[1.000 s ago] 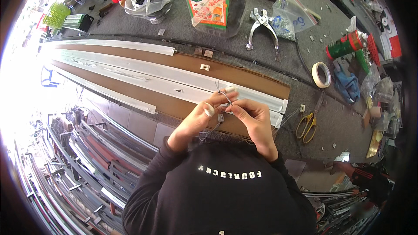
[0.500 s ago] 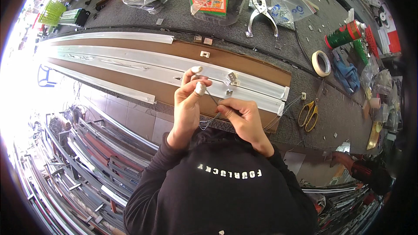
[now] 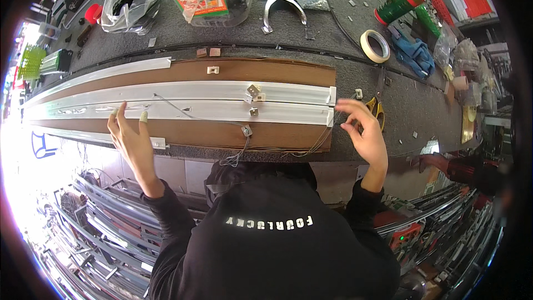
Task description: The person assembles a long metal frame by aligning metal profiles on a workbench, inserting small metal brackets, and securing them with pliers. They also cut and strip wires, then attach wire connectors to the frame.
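The left hand point(image 3: 130, 139) is spread open, its taped fingertips point(image 3: 143, 116) resting on the nearer white rail point(image 3: 222, 112) and holding nothing. The right hand point(image 3: 363, 133) is also open, fingers loosely curled just past the rail's right end; thin cords point(image 3: 319, 143) run up toward it, but whether any cord is pinched cannot be told. The rail lies lengthwise on a brown slat stack point(image 3: 266, 72) on the grey table point(image 3: 355, 39), with a cord point(image 3: 183, 110) trailing along it to a small bracket point(image 3: 246, 130) and hanging off the near edge. To do this step well, it seems wise to press the rail flat with the left fingertips so it cannot slide, and to draw the cords with the right hand in line with the rail, evenly and without jerks, so they neither snag on the bracket nor tangle with the loose ends. The yellow-handled scissors point(image 3: 378, 110) lie just beside the right hand.
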`<state>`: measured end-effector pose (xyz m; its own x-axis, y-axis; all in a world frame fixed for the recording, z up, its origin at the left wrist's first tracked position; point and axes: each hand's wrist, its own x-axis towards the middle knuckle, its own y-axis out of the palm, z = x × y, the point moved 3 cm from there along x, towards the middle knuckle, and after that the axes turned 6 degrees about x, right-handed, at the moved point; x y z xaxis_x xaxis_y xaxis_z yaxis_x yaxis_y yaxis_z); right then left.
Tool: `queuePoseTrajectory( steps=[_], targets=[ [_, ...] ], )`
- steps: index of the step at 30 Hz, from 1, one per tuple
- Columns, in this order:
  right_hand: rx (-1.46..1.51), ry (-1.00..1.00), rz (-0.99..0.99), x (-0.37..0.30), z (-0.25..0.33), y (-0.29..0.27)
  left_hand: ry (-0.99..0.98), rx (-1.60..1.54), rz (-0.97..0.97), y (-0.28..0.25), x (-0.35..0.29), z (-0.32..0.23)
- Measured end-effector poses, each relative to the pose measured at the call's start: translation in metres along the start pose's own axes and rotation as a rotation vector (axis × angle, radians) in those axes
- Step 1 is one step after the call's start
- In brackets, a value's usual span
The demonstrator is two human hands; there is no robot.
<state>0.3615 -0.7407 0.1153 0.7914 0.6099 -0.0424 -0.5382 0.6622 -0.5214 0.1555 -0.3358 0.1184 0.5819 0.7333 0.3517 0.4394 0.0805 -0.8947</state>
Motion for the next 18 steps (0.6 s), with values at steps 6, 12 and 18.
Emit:
queuePoseTrajectory(
  steps=[6, 12, 18],
  targets=[
    [-0.273, 0.04, -0.278, 0.012, -0.052, -0.026, 0.339, -0.472, 0.155, 0.016, -0.031, -0.098],
    [-0.408, -0.141, -0.307, 0.023, -0.067, -0.029, 0.507, -0.572, 0.227, 0.016, -0.038, -0.141],
    [0.329, 0.01, -0.411, 0.002, -0.052, -0.063, 0.606, -0.652, 0.322, 0.027, -0.044, -0.152]
  ],
)
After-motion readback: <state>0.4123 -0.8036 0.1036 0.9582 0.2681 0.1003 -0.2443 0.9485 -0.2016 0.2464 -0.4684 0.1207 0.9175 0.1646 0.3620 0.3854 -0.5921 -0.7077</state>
